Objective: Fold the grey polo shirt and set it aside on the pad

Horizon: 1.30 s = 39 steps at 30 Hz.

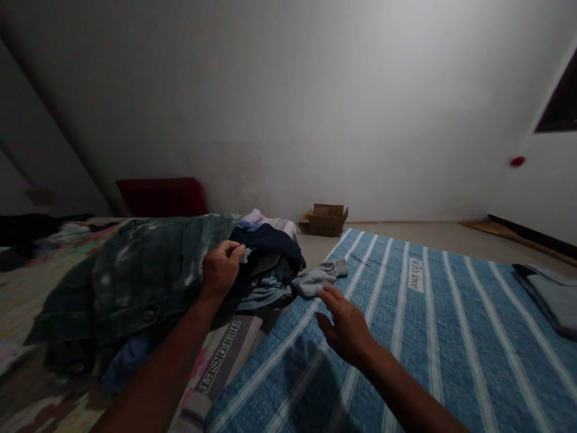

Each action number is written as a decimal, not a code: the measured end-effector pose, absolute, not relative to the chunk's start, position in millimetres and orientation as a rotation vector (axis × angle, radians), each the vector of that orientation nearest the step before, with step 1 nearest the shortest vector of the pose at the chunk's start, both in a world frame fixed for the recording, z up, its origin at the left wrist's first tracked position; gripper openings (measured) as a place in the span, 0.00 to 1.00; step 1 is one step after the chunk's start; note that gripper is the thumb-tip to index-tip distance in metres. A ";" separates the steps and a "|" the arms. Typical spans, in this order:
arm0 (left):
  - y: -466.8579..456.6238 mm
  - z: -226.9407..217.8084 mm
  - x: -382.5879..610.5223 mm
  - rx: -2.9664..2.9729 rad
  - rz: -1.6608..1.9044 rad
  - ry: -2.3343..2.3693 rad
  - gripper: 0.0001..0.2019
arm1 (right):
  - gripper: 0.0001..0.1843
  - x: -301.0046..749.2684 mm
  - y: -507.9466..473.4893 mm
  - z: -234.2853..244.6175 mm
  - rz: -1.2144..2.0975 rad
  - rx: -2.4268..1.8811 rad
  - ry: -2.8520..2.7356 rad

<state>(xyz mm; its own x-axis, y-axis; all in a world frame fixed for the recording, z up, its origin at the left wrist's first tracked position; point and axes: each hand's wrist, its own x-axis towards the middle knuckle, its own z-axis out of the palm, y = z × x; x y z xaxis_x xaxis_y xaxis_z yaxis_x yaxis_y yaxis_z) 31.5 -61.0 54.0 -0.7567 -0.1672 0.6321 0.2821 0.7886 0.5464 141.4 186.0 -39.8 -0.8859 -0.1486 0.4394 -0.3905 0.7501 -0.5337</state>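
Note:
My left hand (220,269) is closed at the right side of a clothes heap, its thumb and fingers pinching a bit of light grey cloth (244,256). Most of that cloth is hidden, so its kind does not show. Under and behind it lie a navy garment (274,242) and crumpled blue denim (267,291). A large dark green, mottled denim garment (148,264) covers the heap's left part. My right hand (345,325) hovers open over a blue sheet with white stripes (387,337), fingers apart and holding nothing. Just beyond its fingertips rests a grey sock (318,279) at the sheet's edge.
Folded grey and black cloth (552,297) lies on the sheet's right side. An open cardboard box (325,221) stands by the wall, with a red object (162,196) farther left. Floral bedding (27,288) spreads under the heap; a mat (518,237) is at far right.

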 end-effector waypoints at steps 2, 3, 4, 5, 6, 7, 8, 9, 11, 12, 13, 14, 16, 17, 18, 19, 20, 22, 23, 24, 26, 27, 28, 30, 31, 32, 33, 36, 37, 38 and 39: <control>-60.8 53.1 34.1 -0.088 -0.880 -2.261 0.12 | 0.27 111.7 152.7 -9.1 0.997 0.548 -2.574; -60.7 52.5 35.3 -0.086 -0.893 -2.251 0.13 | 0.31 97.6 136.4 2.8 1.040 0.624 -2.578; -60.8 51.9 36.4 -0.083 -0.901 -2.241 0.13 | 0.35 84.4 120.8 12.5 1.076 0.695 -2.574; -61.0 51.4 37.3 -0.078 -0.908 -2.229 0.13 | 0.38 72.2 106.0 20.1 1.094 0.756 -2.570; -61.4 51.0 38.0 -0.073 -0.918 -2.217 0.13 | 0.40 61.1 92.6 25.9 1.107 0.802 -2.559; -61.9 50.8 38.7 -0.068 -0.933 -2.206 0.13 | 0.42 51.2 81.0 30.4 1.113 0.839 -2.544; -62.6 50.5 39.1 -0.063 -0.949 -2.196 0.12 | 0.42 42.4 71.4 34.0 1.108 0.872 -2.523; -63.2 50.3 39.5 -0.055 -0.966 -2.191 0.12 | 0.41 34.7 64.1 36.9 1.094 0.885 -2.503; -64.3 49.0 39.8 -0.049 -0.975 -2.199 0.12 | 0.30 22.2 56.4 41.8 1.010 0.860 -2.511; -64.9 47.6 39.9 -0.056 -0.955 -2.212 0.12 | 0.23 17.3 55.8 44.0 0.956 0.829 -2.534; -65.6 45.7 39.8 -0.077 -0.922 -2.226 0.12 | 0.17 13.4 56.8 46.1 0.903 0.796 -2.561; -66.6 43.2 39.6 -0.113 -0.880 -2.237 0.12 | 0.14 10.4 59.0 48.1 0.861 0.768 -2.587; -70.3 37.1 38.9 -0.235 -0.729 -2.257 0.15 | 0.11 6.9 65.1 52.4 0.827 0.730 -2.606; -73.4 34.2 38.3 -0.320 -0.609 -2.279 0.18 | 0.11 6.3 68.2 54.7 0.829 0.722 -2.600; -77.5 31.8 37.5 -0.403 -0.463 -2.310 0.21 | 0.10 6.1 71.0 57.4 0.830 0.713 -2.592; -82.7 30.4 36.6 -0.467 -0.302 -2.346 0.24 | 0.10 6.3 73.2 60.5 0.835 0.705 -2.582; -88.9 30.3 35.4 -0.497 -0.142 -2.380 0.26 | 0.10 6.7 74.8 64.2 0.845 0.697 -2.569; -103.6 34.0 32.6 -0.459 0.106 -2.440 0.28 | 0.11 7.0 76.3 73.3 0.868 0.677 -2.544; -111.4 37.5 30.9 -0.413 0.183 -2.463 0.30 | 0.11 7.0 76.4 78.8 0.884 0.665 -2.530; -119.2 41.8 29.1 -0.370 0.236 -2.483 0.31 | 0.11 6.8 76.2 84.9 0.912 0.652 -2.504; -133.1 51.5 26.0 -0.318 0.300 -2.519 0.33 | 0.10 6.6 75.6 98.7 1.001 0.641 -2.416; -138.8 56.4 24.9 -0.294 0.317 -2.527 0.33 | 0.09 6.8 75.6 106.1 1.052 0.642 -2.356; -143.8 61.3 24.4 -0.269 0.330 -2.526 0.34 | 0.08 7.5 75.8 113.8 1.098 0.647 -2.294; -151.4 70.8 25.2 -0.216 0.353 -2.518 0.34 | 0.06 10.2 77.7 129.4 1.149 0.662 -2.194; -154.2 75.3 26.7 -0.189 0.358 -2.518 0.33 | 0.05 12.3 79.5 137.1 1.158 0.667 -2.159; -156.6 79.8 28.6 -0.165 0.355 -2.522 0.31 | 0.05 14.7 81.8 144.6 1.166 0.670 -2.129; -158.6 84.1 30.9 -0.140 0.347 -2.528 0.30 | 0.05 17.3 84.6 151.7 1.175 0.673 -2.105; -163.4 95.7 37.4 -0.092 0.316 -2.551 0.25 | 0.05 25.6 95.7 170.3 1.200 0.673 -2.053; -164.8 99.0 38.9 -0.089 0.315 -2.562 0.23 | 0.05 28.0 100.4 175.5 1.213 0.660 -2.037; -166.4 101.9 40.0 -0.085 0.317 -2.575 0.21 | 0.05 30.2 105.7 180.1 1.230 0.639 -2.016; -168.0 104.3 40.7 -0.080 0.319 -2.589 0.20 | 0.05 31.9 111.6 184.1 1.252 0.611 -1.990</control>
<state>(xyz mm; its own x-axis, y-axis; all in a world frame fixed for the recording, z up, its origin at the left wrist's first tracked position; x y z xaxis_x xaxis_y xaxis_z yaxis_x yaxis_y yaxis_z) 40.7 -168.0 104.3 -0.8603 0.1188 0.4958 -0.0052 0.9704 -0.2415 31.9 111.6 184.1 -0.6456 -0.0252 0.7632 -0.6990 0.4221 -0.5773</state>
